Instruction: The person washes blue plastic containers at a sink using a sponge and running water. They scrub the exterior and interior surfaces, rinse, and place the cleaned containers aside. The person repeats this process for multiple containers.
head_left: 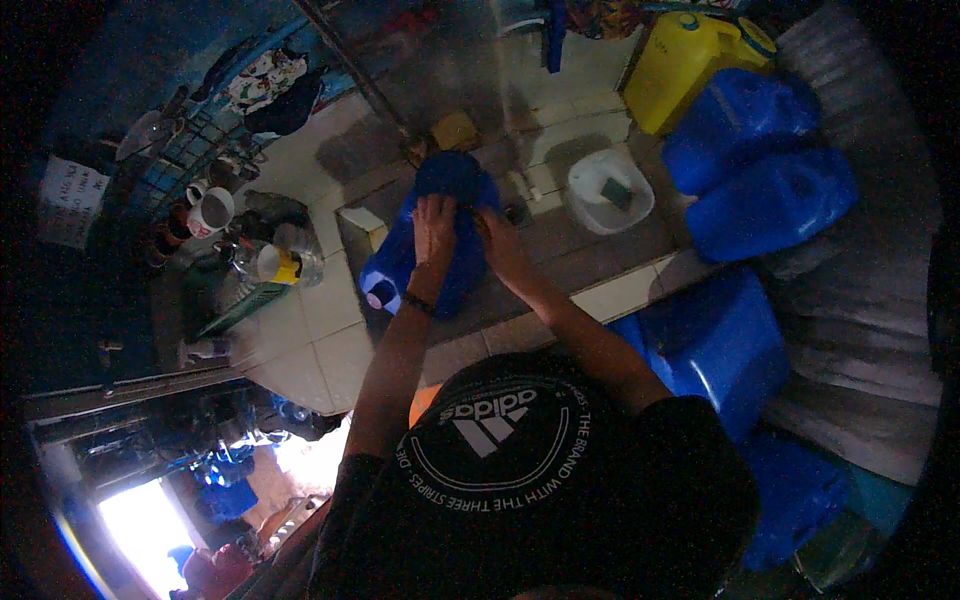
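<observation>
A blue plastic jug lies tilted in the grey-tiled sink basin in front of me, a small pale-capped spout at its near left corner. A dark round blue part shows at its far end; I cannot tell whether it is a lid or part of the jug. My left hand grips the top of the jug with its fingers bent over it. At the jug's right side, my right hand holds on, its fingertips partly hidden in shadow.
Right of the jug stands a white tub with a green sponge in it. Blue jugs and a yellow jug crowd the right side. Cups and a dish rack stand at left. A yellowish block sits behind the basin.
</observation>
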A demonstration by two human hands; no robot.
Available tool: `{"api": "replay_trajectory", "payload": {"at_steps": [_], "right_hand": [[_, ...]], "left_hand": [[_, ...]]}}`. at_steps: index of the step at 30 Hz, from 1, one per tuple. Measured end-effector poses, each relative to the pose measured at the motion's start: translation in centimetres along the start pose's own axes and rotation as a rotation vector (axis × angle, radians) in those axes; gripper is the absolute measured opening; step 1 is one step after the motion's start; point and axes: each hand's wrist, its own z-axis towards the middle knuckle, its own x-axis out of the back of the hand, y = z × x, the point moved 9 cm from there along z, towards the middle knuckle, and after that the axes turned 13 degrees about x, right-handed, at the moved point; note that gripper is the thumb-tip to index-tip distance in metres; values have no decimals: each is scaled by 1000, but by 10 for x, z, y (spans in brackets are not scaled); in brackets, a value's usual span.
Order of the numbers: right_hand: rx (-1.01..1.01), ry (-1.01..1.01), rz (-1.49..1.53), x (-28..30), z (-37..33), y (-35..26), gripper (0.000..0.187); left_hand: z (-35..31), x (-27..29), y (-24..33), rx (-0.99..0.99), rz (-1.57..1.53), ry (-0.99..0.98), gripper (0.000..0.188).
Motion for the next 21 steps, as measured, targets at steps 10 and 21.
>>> {"api": "replay_trajectory", "payload": {"at_steps": [10, 21], "right_hand": [[-67, -22, 10, -14, -40, 22, 23], [157, 279, -290, 8, 47, 36, 36]], "left_hand": [[-1, -8, -5, -9, 2, -34, 29], [-3, 11, 5, -89, -13, 66, 25]]}}
